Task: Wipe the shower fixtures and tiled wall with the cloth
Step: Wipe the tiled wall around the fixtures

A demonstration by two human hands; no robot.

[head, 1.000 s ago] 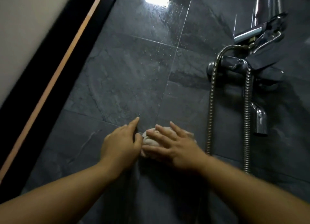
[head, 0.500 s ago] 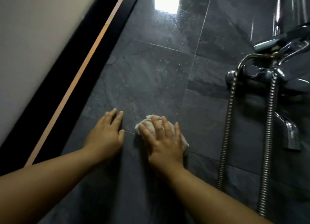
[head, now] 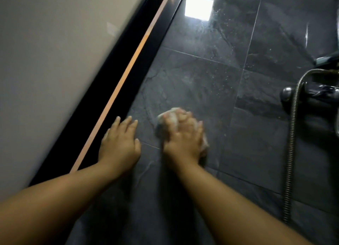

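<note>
Right hand (head: 183,136) down on the cloth (head: 169,116), fingers curled over the wad, pressing it to the wall (head: 201,76). Cloth just below centre, pale and bunched, poking out at twelve o'clock past the fingertips and at four o'clock by the wrist. Left hand (head: 119,144) at nine o'clock of it, clear of the cloth, palm on the wall, fingers straight and close together, holding nothing. Bracing, by the look of it.

Risks now. Glossy, wet-looking tile under a bare palm: could slide out under weight and take the balance with it. Small wad, little contact: likely to leave streaks or skip strips between passes. Could also roll out from under the fingers on a hard push. Hose (head: 291,134) hanging at three o'clock, well apart; a wide sweep that way might snag it and knock it against the wall. Fixtures apparently not yet reached.

Materials. Dark grey slate-look tile in large rectangles, thin grout lines, shiny enough to throw back a bright square of light (head: 199,8) at twelve o'clock, pale specks below it. Hose ribbed metal, flexible. Mixer (head: 311,96) chrome, rounded, cut off by the edge at three o'clock. Black frame (head: 121,105) with an orange strip (head: 125,74) slanting through ten o'clock, pale matte panel (head: 55,61) beyond. Hands blurred; cloth's weave impossible to tell.
</note>
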